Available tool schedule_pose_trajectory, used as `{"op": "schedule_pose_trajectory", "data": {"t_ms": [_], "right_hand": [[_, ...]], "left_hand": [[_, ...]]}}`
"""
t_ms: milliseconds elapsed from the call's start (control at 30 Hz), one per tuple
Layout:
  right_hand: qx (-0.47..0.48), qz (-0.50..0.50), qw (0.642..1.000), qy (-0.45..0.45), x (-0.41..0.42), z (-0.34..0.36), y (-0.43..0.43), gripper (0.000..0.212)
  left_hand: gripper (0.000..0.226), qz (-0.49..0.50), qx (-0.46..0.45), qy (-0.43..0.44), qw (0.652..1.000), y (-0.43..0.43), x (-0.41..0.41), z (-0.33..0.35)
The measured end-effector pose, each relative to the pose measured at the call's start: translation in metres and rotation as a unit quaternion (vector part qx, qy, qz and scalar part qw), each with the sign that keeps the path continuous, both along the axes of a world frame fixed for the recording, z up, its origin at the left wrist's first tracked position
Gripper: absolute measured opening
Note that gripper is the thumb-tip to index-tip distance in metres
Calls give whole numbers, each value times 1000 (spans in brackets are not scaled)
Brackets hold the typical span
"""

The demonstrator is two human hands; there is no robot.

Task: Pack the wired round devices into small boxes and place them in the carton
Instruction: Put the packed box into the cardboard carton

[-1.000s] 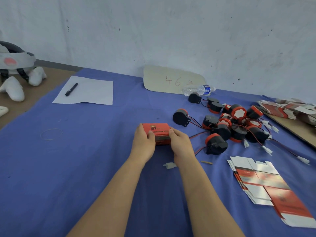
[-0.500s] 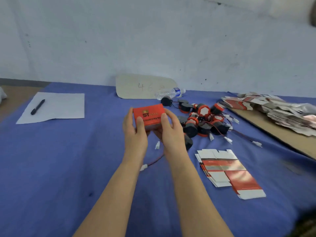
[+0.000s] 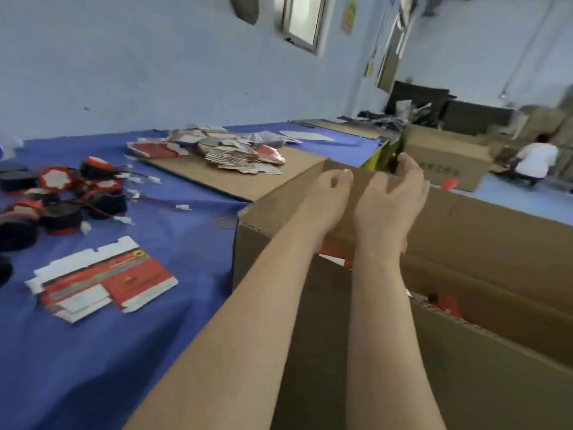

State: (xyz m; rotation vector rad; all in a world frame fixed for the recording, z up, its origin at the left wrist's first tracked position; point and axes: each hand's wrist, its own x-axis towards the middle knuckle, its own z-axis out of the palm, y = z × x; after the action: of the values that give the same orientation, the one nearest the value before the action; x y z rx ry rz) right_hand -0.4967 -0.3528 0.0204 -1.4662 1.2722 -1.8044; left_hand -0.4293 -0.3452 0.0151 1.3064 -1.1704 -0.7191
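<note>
Cardboard sat under both hands: the left hand (image 3: 328, 193) and right hand (image 3: 389, 197) hovered over the open carton (image 3: 465, 231) at the table's (image 3: 173, 330) right edge, fingers loosely curled, gripping nothing visible. Red small boxes (image 3: 446, 304) showed inside; many wired round devices (image 3: 62, 212) and flat blanks (image 3: 105, 274) lay unpacked on the table, so packing looked far from finished

The carton (image 3: 266, 234) is plain brown corrugated board, upright, with its top flaps open. Inside it, slivers of red small boxes (image 3: 448, 304) show between the flaps. Well left of the carton lies a tangled heap of black-and-red round devices (image 3: 62, 193) with red wires and white plugs. Nearer the carton's left wall is a stack of flat red-and-white box blanks (image 3: 102, 274), and a loose pile of blanks (image 3: 242, 153) lies beyond its far corner.
</note>
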Motion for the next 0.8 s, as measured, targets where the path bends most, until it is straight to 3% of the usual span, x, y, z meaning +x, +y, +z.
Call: {"op": "schedule_pose_trajectory", "data": {"t_ms": [133,233,300,367,433,500,567,700,800], "right_hand": [[-42,108,991,-63,1,-5,10,26],[-13,247,967,-56,39,-27,26,26],[31,347,937,-25,72,-45,39,30],[85,410,905,75,108,-69,49,30],[98,409,869,263,145,-98,52,31],[118,385,830,387,174,-122,55,33],[143,377,800,444,196,-134,59,32],[193,356,817,410,217,-138,56,32],[192,369,829,373,222,-135,53,33]], "left_hand": [[30,107,-69,60,990,-4,0,-7],[26,269,-124,90,951,15,48,-26],[32,372,-90,81,920,37,94,-50],[40,450,-5,73,890,62,138,-76],[45,510,97,52,853,89,170,-100],[50,522,174,58,833,109,189,-118],[50,509,203,104,830,120,200,-131],[44,481,174,196,837,126,221,-136],[34,484,137,275,820,129,230,-129]]}}
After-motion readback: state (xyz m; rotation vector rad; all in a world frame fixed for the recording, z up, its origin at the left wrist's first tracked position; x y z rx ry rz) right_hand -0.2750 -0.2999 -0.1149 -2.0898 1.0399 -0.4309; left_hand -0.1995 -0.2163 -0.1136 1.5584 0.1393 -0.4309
